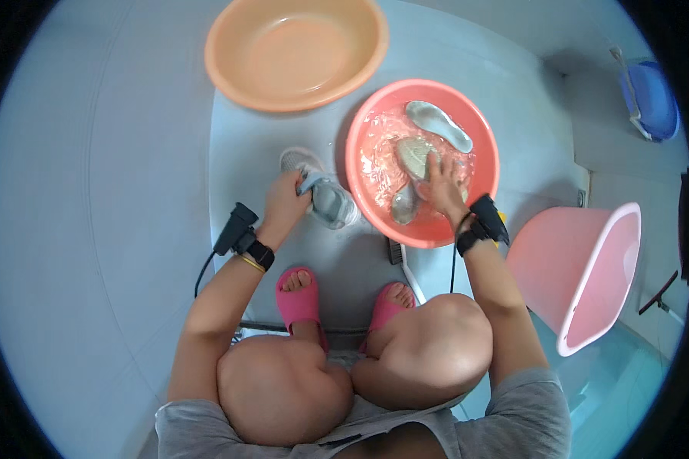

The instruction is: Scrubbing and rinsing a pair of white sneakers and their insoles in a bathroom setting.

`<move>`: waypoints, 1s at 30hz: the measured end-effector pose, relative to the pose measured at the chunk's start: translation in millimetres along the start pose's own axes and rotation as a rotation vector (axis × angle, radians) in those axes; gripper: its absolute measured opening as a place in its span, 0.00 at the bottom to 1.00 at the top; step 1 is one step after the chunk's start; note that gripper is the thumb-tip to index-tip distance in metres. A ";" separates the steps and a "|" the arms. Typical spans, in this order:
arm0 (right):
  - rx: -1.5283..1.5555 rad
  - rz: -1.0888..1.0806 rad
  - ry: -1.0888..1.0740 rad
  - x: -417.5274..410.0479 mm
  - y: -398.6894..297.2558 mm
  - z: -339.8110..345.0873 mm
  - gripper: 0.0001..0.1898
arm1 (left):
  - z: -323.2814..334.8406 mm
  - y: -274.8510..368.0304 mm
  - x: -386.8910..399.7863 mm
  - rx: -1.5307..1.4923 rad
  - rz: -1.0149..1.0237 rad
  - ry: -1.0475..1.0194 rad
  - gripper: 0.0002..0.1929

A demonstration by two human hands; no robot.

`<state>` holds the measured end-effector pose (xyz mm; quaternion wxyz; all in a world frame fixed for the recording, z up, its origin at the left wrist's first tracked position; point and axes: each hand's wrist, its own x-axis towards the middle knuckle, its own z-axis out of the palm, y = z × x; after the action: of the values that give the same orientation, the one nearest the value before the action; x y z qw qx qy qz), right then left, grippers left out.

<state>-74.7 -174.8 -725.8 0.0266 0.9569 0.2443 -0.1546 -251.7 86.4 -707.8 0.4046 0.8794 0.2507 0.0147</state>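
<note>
My left hand (pixel 286 201) grips a light-coloured sneaker (pixel 336 202) by its bluish tongue or upper edge. The sneaker rests on the floor left of a coral-pink basin (pixel 357 195) holding water. Inside that basin, my right hand (pixel 443 186) has its fingers spread against a pale-soled shoe (pixel 413 152), partly under the rippling water. A whitish insole (pixel 439 125) lies along the basin's upper right side. Lower left in the water is a smaller pale, rounded piece (pixel 405 205), which may be the other end of the shoe or a second insole.
An orange basin (pixel 295 103) stands at the far side. A scrub brush (pixel 396 252) with a white handle lies by the pink basin's near edge. To the right, a pink tub (pixel 557 246) is on its side. A blue basin (pixel 653 100) is near the wall, above a squeegee (pixel 659 295).
</note>
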 end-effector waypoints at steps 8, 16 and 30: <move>1.004 -0.200 -0.151 -51.9 -88.1 -110.6 0.26 | -36.0 86.1 -2.9 -0.239 0.192 0.247 0.10; 2.032 0.062 -0.533 -65.5 -55.1 -88.1 0.28 | -27.8 111.1 -6.1 -0.449 0.309 -0.117 0.09; 1.587 -0.053 -0.348 -66.6 -62.8 -98.9 0.22 | -63.6 127.2 7.2 -0.300 0.465 0.176 0.05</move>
<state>-132.0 -137.6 -609.6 -0.6260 0.6468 0.0770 -0.4288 -205.4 64.8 -574.9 0.4927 0.8388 0.0714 0.2205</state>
